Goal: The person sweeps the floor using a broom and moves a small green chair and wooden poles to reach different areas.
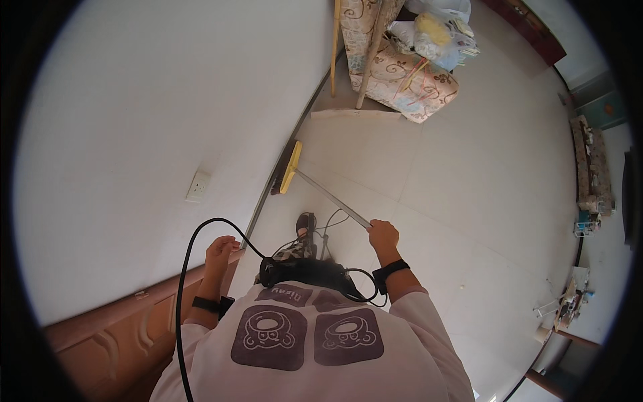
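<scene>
Pale floor [435,181] with a white wall [147,100] down one side, and the broom [291,167] is right at the seam, yellow head angled along the wall's foot with dark bristles facing it. Right hand [384,240] is wrapped round the gray handle. It's a one-hand hold, so if the bristles jam against the edge I reckon the head could twist or the handle could swing. Left hand [221,253] is half open, nothing in it that I can see, near the wooden panel [120,328]; can't tell if it touches.

Cables bug me most. One thick black cable [179,301] loops past the left arm and could snag if that arm comes up quickly. Thinner wiring hangs near the dark shoe [306,224], so a step or a pull on the handle might catch it.

Further up, two wooden poles [372,57] stand by the patterned seat [432,90] with bags [435,33] piled above. Knock one with the broom and it might topple.
</scene>
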